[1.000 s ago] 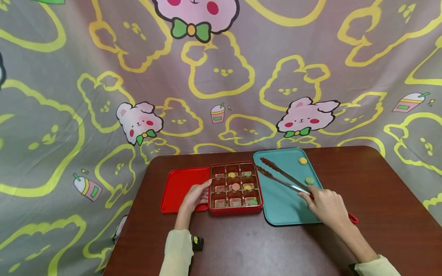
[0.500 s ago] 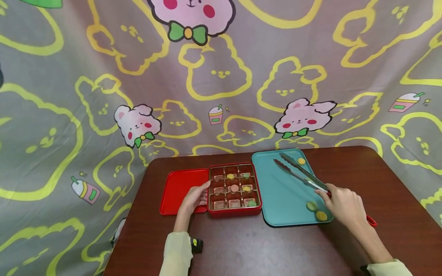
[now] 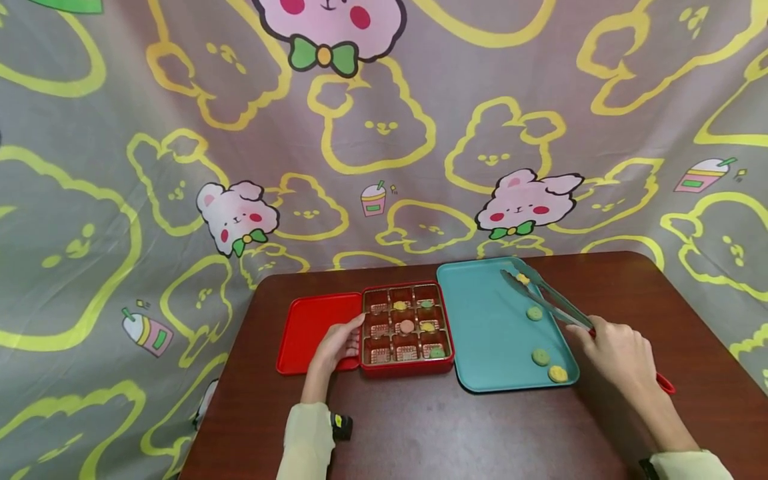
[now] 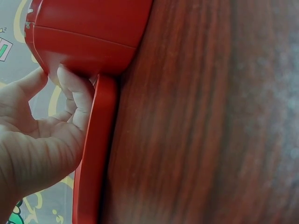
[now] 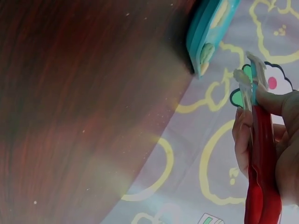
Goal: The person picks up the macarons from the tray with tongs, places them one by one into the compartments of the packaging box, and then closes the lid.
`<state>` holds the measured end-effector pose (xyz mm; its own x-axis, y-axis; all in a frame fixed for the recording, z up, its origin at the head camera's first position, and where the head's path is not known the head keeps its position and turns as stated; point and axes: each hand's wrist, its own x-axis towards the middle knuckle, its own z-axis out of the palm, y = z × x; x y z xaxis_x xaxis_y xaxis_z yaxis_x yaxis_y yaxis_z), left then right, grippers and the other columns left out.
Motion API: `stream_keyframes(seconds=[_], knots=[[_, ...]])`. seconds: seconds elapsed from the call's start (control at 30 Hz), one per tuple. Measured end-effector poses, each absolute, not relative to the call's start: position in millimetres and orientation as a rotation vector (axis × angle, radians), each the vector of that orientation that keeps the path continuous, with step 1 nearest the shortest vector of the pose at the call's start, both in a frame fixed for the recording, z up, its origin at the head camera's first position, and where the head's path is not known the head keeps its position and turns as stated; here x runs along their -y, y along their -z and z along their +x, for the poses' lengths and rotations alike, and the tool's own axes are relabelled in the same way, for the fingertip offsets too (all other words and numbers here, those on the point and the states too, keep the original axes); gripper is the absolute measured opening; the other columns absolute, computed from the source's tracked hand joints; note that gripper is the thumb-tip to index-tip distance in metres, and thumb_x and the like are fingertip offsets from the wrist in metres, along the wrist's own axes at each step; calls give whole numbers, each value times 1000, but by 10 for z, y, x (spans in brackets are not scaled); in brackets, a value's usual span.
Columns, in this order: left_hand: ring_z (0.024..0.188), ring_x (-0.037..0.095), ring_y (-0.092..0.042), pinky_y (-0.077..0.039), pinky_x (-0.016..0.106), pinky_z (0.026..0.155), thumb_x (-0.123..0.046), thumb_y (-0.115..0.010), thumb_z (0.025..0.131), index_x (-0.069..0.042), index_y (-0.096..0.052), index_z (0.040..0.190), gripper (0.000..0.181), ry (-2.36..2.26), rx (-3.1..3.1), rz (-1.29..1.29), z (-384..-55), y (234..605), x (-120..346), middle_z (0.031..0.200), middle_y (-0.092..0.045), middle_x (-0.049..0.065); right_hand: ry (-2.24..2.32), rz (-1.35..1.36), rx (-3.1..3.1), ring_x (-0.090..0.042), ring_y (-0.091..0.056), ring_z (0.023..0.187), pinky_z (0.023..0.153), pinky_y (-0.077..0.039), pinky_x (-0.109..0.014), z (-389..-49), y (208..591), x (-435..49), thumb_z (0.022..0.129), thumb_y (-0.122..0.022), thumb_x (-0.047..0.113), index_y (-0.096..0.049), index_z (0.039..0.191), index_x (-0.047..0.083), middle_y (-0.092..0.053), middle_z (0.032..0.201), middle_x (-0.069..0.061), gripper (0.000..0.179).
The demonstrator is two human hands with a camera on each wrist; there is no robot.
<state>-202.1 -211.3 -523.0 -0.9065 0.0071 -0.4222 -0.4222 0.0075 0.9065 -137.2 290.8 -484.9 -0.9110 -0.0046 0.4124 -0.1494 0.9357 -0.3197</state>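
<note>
In the head view my left hand rests against the left side of a red box with a clear divided insert. The left wrist view has its thumb and fingers touching the box's wall. Several small round cookies sit in the box, among them a pink cookie. My right hand grips tongs with red handles. The tongs' arms are spread over the right back of the teal tray, where a yellow cookie shows between them, unpinched.
The red lid lies left of the box, partly under my left hand. Along the tray's right side lie a green cookie, another green cookie and a scalloped yellow cookie. A patterned curtain hangs behind the table.
My right hand and the tongs have moved right, from beside the box across the tray to its right back edge, uncovering cookies at the front right. The left hand stays in place.
</note>
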Motion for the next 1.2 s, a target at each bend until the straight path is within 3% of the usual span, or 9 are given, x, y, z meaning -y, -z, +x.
stream_keyframes(seconds=[0.4, 0.57, 0.9, 1.2], knots=[[58, 11, -54, -51, 22, 54, -41, -70, 98, -10, -61, 74, 40, -1973, -1989, -449, -2031, 5255, 2100, 68, -57, 1, -517, 21, 2781, -24, -39, 47, 41, -32, -38, -1415, 4892, -2979, 93, -78, 28, -57, 81, 0, -38, 53, -3, 37], [57, 10, -54, -51, 22, 53, -40, -69, 99, -10, -60, 75, 39, -1972, -1988, -433, -2044, 5258, 2099, 67, -57, 0, -504, 10, 2797, -25, -40, 48, 42, -32, -40, -1476, 4895, -2979, 94, -77, 29, -50, 73, 5, -38, 54, -4, 42], [59, 11, -53, -51, 23, 55, -40, -66, 101, -7, -61, 80, 40, -1973, -1995, -409, -2017, 5232, 2121, 69, -57, 0, -485, 27, 2806, -21, -36, 48, 42, -31, -35, -1539, 4909, -2937, 91, -79, 24, -50, 72, 3, -34, 55, -3, 40], [57, 9, -54, -51, 22, 53, -38, -68, 100, -10, -60, 75, 38, -1980, -1982, -429, -2031, 5261, 2117, 67, -57, 0, -494, 42, 2804, -22, -38, 48, 41, -33, -37, -1581, 4928, -2922, 91, -79, 23, -46, 69, 6, -36, 55, -5, 43]])
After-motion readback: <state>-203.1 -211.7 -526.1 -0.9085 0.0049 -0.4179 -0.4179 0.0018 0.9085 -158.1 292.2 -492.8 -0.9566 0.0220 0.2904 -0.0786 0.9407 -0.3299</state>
